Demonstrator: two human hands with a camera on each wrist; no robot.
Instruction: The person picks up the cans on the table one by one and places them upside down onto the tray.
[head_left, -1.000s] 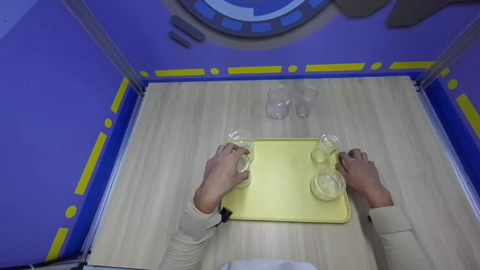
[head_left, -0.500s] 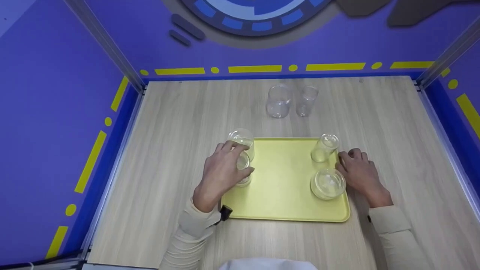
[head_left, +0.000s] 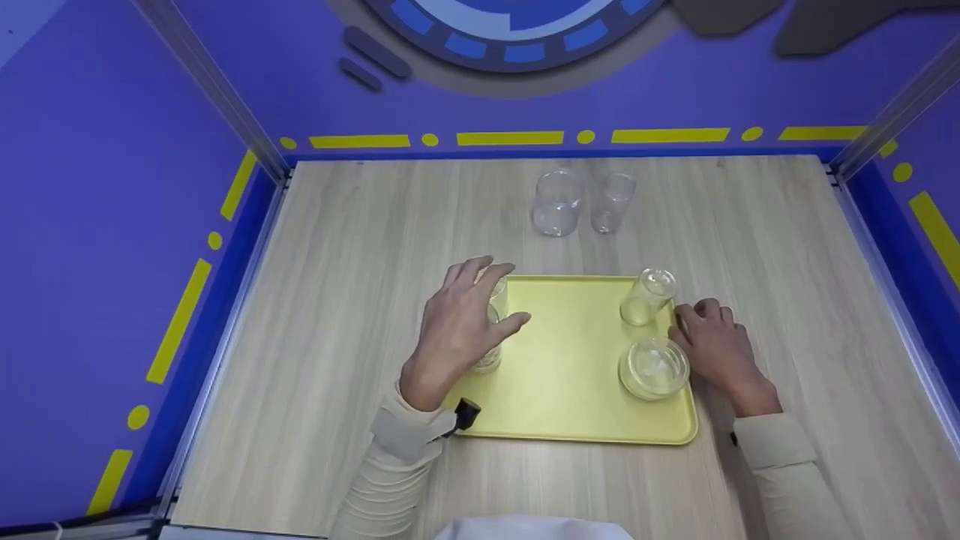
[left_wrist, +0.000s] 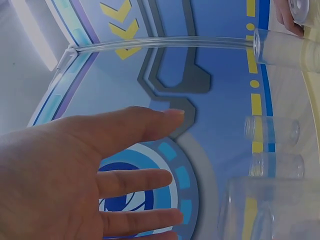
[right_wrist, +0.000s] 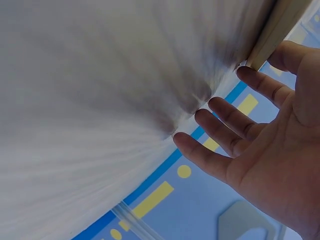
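Note:
My left hand (head_left: 461, 322), fingers spread and thumb apart, hovers above the tray's left side. It partly covers a narrow clear glass (head_left: 490, 361) and a wider clear glass (head_left: 501, 294) behind it. In the left wrist view nothing lies between the fingers of the left hand (left_wrist: 95, 165). Beside the right edge of the yellow tray (head_left: 562, 352) rests my right hand (head_left: 720, 349), loosely bent. The right wrist view has its fingertips (right_wrist: 185, 142) on the tabletop, with the forefinger and thumb at the tray's edge.
On the tray's right side stand a narrow clear glass (head_left: 646, 298) and a wide round one (head_left: 654, 367). Farther back on the wooden table (head_left: 360, 262) are a wide glass (head_left: 557, 204) and a slim glass (head_left: 613, 202). Blue-purple panels (head_left: 97, 225) wall the table in.
My left hand has opened wider, coming off the narrow glass, and has shifted slightly right and away from me. The right hand and the glasses have stayed in place.

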